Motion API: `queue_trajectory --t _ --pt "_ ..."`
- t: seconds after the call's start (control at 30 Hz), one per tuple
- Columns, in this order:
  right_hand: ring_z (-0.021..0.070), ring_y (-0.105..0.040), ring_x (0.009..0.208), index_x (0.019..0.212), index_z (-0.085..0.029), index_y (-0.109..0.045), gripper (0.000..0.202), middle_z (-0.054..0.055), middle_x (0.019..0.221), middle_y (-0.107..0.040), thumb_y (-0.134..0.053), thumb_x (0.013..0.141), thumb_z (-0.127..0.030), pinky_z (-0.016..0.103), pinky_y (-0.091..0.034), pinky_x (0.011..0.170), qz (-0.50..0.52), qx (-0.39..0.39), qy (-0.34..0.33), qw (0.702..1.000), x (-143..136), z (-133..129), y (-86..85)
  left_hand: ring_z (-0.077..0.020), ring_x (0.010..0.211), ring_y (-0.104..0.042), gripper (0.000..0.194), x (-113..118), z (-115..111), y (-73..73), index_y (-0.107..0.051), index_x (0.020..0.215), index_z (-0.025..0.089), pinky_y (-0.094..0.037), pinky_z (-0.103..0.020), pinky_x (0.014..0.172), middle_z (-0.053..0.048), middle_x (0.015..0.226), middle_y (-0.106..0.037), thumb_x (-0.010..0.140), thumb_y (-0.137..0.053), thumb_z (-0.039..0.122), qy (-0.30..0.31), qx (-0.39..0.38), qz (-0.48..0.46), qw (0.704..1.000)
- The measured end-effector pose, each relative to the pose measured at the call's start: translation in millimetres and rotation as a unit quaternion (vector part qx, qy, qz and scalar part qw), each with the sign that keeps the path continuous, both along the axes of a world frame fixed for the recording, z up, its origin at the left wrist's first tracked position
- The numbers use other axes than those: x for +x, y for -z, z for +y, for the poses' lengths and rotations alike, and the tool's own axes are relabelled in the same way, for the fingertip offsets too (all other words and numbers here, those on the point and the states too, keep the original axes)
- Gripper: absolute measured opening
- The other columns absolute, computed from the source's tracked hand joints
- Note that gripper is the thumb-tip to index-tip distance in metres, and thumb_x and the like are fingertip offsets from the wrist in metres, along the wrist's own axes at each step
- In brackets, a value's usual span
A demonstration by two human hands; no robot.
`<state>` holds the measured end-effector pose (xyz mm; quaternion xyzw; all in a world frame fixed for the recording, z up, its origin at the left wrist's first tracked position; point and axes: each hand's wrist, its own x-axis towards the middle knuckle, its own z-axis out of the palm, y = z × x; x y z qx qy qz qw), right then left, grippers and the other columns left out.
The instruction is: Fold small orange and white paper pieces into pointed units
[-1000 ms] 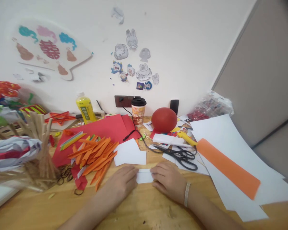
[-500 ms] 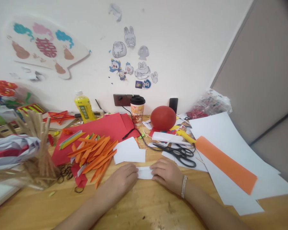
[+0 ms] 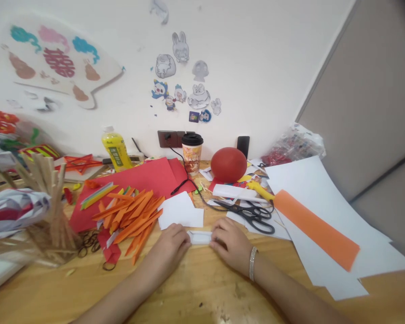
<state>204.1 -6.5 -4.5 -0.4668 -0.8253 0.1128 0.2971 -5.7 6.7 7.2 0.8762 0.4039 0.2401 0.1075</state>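
Note:
A small white paper strip [image 3: 200,238], partly folded along its length, lies between my two hands just above the wooden table. My left hand [image 3: 173,243] pinches its left end, fingers closed. At the right end, my right hand [image 3: 230,242] grips it between thumb and fingers; a silvery bracelet circles that wrist. Right behind the strip are loose white paper pieces [image 3: 181,211]. Black scissors [image 3: 248,216] rest to the right of them. A heap of folded orange paper strips [image 3: 131,218] lies left of my left hand.
Large white sheets [image 3: 310,193] with an orange paper strip [image 3: 317,229] cover the right side. A red balloon [image 3: 228,164], a lidded paper cup [image 3: 192,155] and a yellow bottle [image 3: 116,150] stand near the wall. Wooden sticks [image 3: 54,193] are at left, beside red paper [image 3: 138,180].
The white strip's edge is now raised and folded over, making it narrower. Both hands have shifted slightly, with fingers curled more tightly at its ends. The view has moved a little.

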Motion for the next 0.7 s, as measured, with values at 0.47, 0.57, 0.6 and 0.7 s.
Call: queue_trajectory --t 0.47,0.57,0.6,0.7 --pt "0.0178 -0.046 0.082 0.063 -0.017 -0.054 0.014 0.002 0.081 -0.052 -0.064 0.073 -0.014 0.031 -0.036 0.073 0.007 -0.038 0.108 0.993 -9.5 -1.8 1.8 -0.0214 0.077 -0.051 0.020 11.5 -1.6 -4.0 -0.055 0.070 0.017 -0.041 -0.034 0.070 -0.006 0.075 -0.057 0.085 -0.042 0.017 -0.075 -0.018 0.077 0.994" --pt "0.0181 -0.046 0.082 0.063 -0.018 -0.053 0.015 0.002 0.081 -0.051 -0.064 0.072 -0.014 0.031 -0.036 0.074 0.006 -0.038 0.118 0.992 -10.9 -2.5 2.3 -0.0214 0.076 -0.052 0.018 12.4 -0.9 -4.6 -0.055 0.067 0.017 -0.040 -0.033 0.070 -0.004 0.072 -0.057 0.083 -0.047 0.018 -0.090 -0.016 0.080 0.993" --pt "0.0183 -0.045 0.083 0.063 -0.018 -0.053 0.015 0.002 0.082 -0.051 -0.064 0.072 -0.014 0.031 -0.036 0.074 0.006 -0.039 0.119 0.992 -11.4 -2.9 2.3 -0.0213 0.076 -0.052 0.018 13.1 -0.9 -4.9 -0.055 0.067 0.017 -0.040 -0.033 0.070 -0.004 0.072 -0.057 0.083 -0.047 0.018 -0.096 -0.013 0.083 0.992" --pt "0.0187 -0.045 0.083 0.062 -0.017 -0.053 0.015 0.002 0.082 -0.051 -0.064 0.071 -0.012 0.031 -0.036 0.074 0.004 -0.045 0.122 0.992 -12.4 -3.8 2.0 -0.0213 0.074 -0.053 0.019 14.9 -0.9 -6.0 -0.055 0.064 0.017 -0.039 -0.033 0.068 -0.004 0.070 -0.057 0.082 -0.049 0.019 -0.117 -0.011 0.091 0.989"
